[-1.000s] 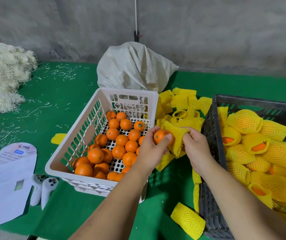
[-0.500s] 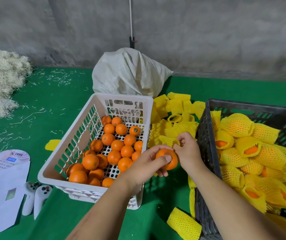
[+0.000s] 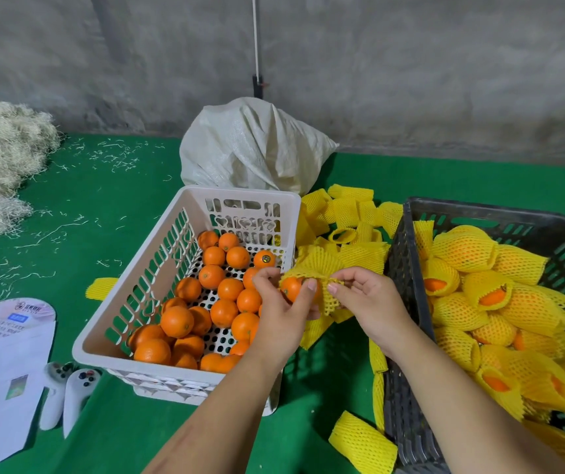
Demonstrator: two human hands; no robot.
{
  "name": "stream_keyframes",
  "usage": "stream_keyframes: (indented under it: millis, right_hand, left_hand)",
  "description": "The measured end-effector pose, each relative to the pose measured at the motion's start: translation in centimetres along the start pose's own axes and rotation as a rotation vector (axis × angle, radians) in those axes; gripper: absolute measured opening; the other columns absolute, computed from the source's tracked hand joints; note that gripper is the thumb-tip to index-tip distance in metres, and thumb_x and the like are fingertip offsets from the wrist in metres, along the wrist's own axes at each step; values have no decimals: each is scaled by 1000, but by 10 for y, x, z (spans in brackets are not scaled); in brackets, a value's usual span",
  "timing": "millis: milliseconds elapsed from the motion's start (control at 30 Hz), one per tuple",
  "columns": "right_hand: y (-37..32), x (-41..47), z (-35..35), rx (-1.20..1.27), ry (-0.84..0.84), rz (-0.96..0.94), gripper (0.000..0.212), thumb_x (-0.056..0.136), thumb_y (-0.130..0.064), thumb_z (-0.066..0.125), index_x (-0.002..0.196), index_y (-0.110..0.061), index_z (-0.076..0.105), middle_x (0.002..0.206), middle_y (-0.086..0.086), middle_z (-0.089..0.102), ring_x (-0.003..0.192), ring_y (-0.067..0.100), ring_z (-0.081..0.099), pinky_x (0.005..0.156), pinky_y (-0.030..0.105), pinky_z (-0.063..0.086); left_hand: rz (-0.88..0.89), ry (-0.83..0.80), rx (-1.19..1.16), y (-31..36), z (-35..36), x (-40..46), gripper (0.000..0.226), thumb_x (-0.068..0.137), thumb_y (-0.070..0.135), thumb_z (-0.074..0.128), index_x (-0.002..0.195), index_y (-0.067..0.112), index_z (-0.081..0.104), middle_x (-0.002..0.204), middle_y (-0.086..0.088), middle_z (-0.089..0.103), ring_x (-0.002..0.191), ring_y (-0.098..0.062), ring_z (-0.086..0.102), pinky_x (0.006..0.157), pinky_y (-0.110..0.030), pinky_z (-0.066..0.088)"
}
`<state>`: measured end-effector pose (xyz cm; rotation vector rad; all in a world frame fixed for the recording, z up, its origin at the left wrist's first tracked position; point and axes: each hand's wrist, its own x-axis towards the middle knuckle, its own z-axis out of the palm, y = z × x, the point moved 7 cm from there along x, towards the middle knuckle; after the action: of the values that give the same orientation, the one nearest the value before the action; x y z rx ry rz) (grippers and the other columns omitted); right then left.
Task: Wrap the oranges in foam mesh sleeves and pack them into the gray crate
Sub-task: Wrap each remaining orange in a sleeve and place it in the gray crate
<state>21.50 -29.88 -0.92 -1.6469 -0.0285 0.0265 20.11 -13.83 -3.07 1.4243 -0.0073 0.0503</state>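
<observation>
green worktop carries a gray crate of sleeved fruit at right and a white basket of bare oranges. between them we see the left hand gripping one orange and the right hand pinching its yellow foam mesh sleeve.

Single head cam, fwd & down, close over both hands, white basket left, gray crate right
</observation>
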Motion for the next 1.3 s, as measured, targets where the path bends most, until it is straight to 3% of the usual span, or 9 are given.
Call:
stream_keyframes:
  millis: [133, 267, 367, 533, 667, 833, 1100, 1200, 1300]
  right_hand:
    - [-3, -2, 15, -3, -86, -92, 15, 93, -4, 72, 99, -17, 72, 87, -4, 76, 84, 7, 70, 76, 21, 56]
    - [0, 0, 16, -142, -100, -104, 24, 94, -2, 69, 103, -24, 66, 92, -8, 63, 85, 7, 63, 76, 28, 52]
    - [-13, -4, 12, -231, -45, -229, 28, 91, 1, 66, 101, -25, 66, 102, -7, 57, 98, 11, 60, 86, 32, 53]
    - [-35, -16, 6, -149, -12, -394, 11, 84, -30, 64, 92, -25, 69, 88, -13, 63, 80, 11, 64, 68, 23, 51]
    - [-26, -14, 2, -87, 4, -339, 5, 84, -34, 62, 86, -31, 66, 72, -14, 62, 63, 1, 54, 59, 14, 42]
    - [-6, -8, 13, -173, -69, -193, 53, 70, -52, 79, 115, -46, 51, 98, -16, 54, 84, 15, 57, 69, 35, 54]
    - [-37, -25, 16, -496, 87, -669, 13, 92, -19, 60, 93, -8, 68, 84, -13, 58, 75, -2, 53, 67, 15, 43]
    - [-29, -19, 16, -305, 68, -456, 11, 93, -28, 61, 96, -18, 63, 84, -16, 59, 73, 3, 56, 66, 21, 48]
    - [5, -9, 21, 95, -9, 169, 55, 89, -63, 66, 130, -28, 53, 121, -2, 64, 99, 13, 67, 88, 42, 60]
  left_hand:
    - [-178, -108, -10, -14, -4, 7, 79, 93, 37, 66, 156, 50, 20, 154, -18, 37, 126, -29, 64, 103, -46, 58]
    - [-175, -211, -5, -12, -5, 1, 77, 93, 20, 69, 154, 49, 32, 154, -20, 35, 109, -23, 73, 94, -35, 61]
    - [-77, -98, 74, -9, -3, -1, 64, 97, 20, 75, 147, 45, 43, 141, -28, 48, 82, -16, 68, 69, -26, 56]
    - [12, 8, 41, -5, 1, 0, 42, 96, 17, 77, 132, 28, 60, 121, 2, 74, 109, -15, 72, 90, -35, 61]
    - [-62, 225, -19, -9, -15, 5, 21, 102, 15, 63, 123, 14, 65, 88, 0, 70, 71, -16, 61, 57, -28, 48]
    - [-102, 119, -32, -7, -13, 2, 33, 95, 25, 63, 127, 21, 61, 90, -11, 67, 68, -23, 57, 55, -34, 47]
    - [-85, 203, 41, -4, -11, 9, 13, 98, 20, 70, 98, 10, 62, 67, 15, 64, 61, -2, 58, 55, -20, 46]
    - [-100, 207, -45, -7, -15, 9, 31, 99, 23, 67, 115, -3, 57, 77, -5, 57, 65, -20, 48, 56, -34, 40]
    - [-52, 64, -16, -7, -13, 1, 30, 100, 22, 66, 127, 15, 57, 81, -3, 64, 61, -18, 55, 52, -31, 46]
